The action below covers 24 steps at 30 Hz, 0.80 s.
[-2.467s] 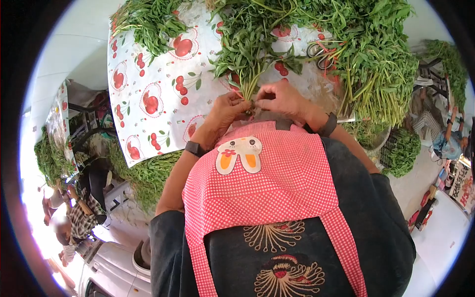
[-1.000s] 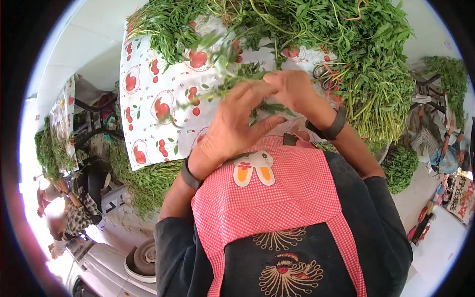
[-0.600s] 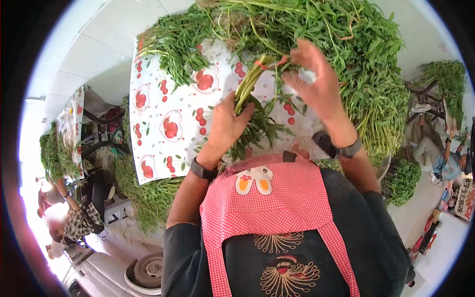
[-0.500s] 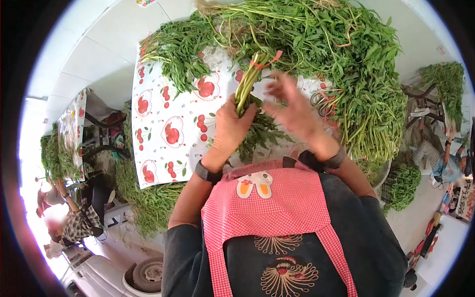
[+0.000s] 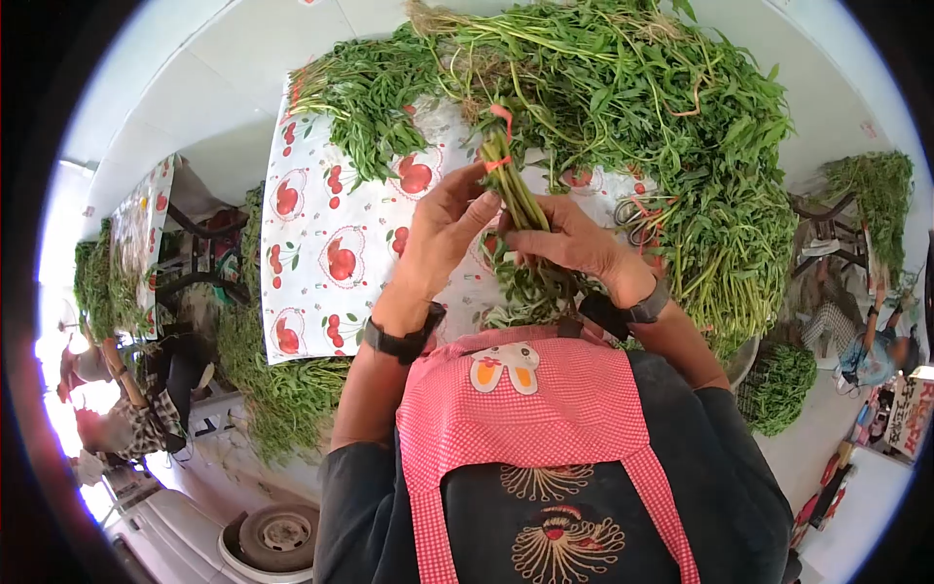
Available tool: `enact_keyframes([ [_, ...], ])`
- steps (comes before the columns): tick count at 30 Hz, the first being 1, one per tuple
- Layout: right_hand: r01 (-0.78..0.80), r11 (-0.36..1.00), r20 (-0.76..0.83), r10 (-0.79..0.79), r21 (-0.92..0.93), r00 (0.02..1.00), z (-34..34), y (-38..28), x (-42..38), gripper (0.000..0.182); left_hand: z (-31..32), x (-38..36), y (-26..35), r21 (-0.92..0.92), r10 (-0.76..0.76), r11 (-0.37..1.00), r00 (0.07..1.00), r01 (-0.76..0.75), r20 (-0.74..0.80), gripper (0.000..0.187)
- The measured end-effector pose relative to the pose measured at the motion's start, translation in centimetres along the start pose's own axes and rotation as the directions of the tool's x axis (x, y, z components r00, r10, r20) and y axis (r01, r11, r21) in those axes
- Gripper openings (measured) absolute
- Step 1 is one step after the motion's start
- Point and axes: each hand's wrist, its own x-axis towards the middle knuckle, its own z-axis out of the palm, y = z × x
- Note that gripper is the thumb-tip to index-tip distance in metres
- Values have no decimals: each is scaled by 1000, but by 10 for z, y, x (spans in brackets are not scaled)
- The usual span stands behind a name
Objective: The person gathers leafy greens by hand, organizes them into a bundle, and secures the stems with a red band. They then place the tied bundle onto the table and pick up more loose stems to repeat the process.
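Observation:
A bundle of green stems (image 5: pixel 520 195) with a red tie round its upper end stands between my hands, its leaves hanging down toward my apron. My left hand (image 5: pixel 443 232) is against the left side of the stems, thumb and fingers closed just below the tie. My right hand (image 5: pixel 574 238) wraps round the stems lower down on the right. Under both hands lies a white tablecloth with red fruit prints (image 5: pixel 311 234). Scissors (image 5: pixel 637 222) lie to the right of my right hand, beside some red ties.
A large heap of leafy stems (image 5: pixel 623 78) runs along the table's back and right side. A smaller bunch (image 5: pixel 365 107) lies at the back left. More greens (image 5: pixel 282 409) are below the left edge. People work at far left (image 5: pixel 146 409) and far right (image 5: pixel 871 341).
My right hand has come in from the right and closed on the stems. My left hand has moved up toward the tie, and the bundle now leans the other way, its top to the left.

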Motion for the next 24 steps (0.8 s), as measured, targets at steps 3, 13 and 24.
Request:
enact_keyframes([
  [3, -52, 997, 52, 49, 59, 997, -1, 7, -1, 19, 2, 0, -1, -219, -8, 975, 994, 33, 112, 43],
  [13, -118, 992, 18, 119, -31, 993, -7, 13, -4, 25, 0, -2, -11, 670, 282, 710, 959, -218, 12, 9],
  [24, -51, 916, 5, 58, -397, 998, -14, 9, -4, 27, -20, -6, -15, 918, 568, 292, 821, -267, 58, 16],
])
